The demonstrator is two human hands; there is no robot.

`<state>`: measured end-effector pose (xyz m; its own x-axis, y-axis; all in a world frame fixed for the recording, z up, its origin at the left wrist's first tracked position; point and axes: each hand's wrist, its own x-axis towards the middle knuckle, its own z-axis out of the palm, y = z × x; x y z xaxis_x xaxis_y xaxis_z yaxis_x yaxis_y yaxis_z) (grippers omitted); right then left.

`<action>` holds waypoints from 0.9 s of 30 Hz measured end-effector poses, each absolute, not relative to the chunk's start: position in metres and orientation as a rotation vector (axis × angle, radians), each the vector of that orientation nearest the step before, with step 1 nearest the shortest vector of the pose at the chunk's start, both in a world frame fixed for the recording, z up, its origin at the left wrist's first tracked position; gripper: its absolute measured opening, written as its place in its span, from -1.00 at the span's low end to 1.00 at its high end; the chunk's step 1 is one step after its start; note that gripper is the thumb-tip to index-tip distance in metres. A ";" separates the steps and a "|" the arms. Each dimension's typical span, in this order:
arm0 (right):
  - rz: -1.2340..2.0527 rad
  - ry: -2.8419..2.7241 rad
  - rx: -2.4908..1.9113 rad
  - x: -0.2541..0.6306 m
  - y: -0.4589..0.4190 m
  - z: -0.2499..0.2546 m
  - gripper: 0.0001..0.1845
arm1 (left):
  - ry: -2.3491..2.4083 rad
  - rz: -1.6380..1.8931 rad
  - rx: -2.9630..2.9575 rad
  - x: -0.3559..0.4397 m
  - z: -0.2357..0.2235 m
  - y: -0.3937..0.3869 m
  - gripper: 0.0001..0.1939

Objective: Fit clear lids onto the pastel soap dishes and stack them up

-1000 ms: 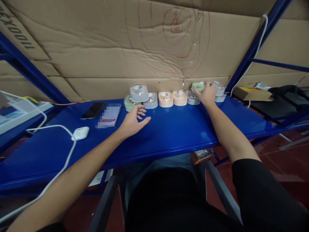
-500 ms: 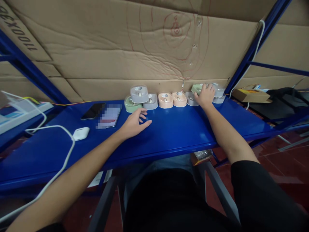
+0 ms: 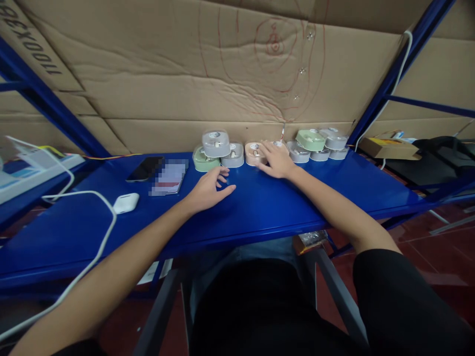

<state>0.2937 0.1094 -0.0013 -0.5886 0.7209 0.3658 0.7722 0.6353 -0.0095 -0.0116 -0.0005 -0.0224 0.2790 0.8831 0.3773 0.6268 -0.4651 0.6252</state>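
Currently your right hand [image 3: 275, 159] lies spread over the peach boxes [image 3: 255, 153], gripping none, right of the grey box [image 3: 215, 143] stacked mid-row; left hand [image 3: 208, 189] rests slack before it, empty.

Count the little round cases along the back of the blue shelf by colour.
Grey or white cases: 6
Green cases: 2
Peach cases: 2, one mostly hidden under the right hand
Total: 10
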 end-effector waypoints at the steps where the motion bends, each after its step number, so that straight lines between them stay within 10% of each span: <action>1: -0.189 -2.555 -1.185 0.286 0.106 -0.003 -0.04 | 1.367 0.999 2.201 -0.011 -0.022 -0.001 -0.43; 22: -0.073 -2.457 -1.400 0.260 0.025 0.033 -0.40 | 1.320 1.043 2.218 -0.008 -0.019 -0.006 -0.31; 27: -0.112 -2.303 -1.465 0.242 0.020 0.025 -0.13 | 1.318 1.028 2.239 -0.007 -0.019 -0.007 -0.33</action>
<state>0.2424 0.0200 0.0251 -0.3655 0.8505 0.3781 0.8833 0.4450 -0.1471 -0.0074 -0.0074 -0.0193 0.3054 0.8588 0.4113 0.6080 -0.5083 0.6099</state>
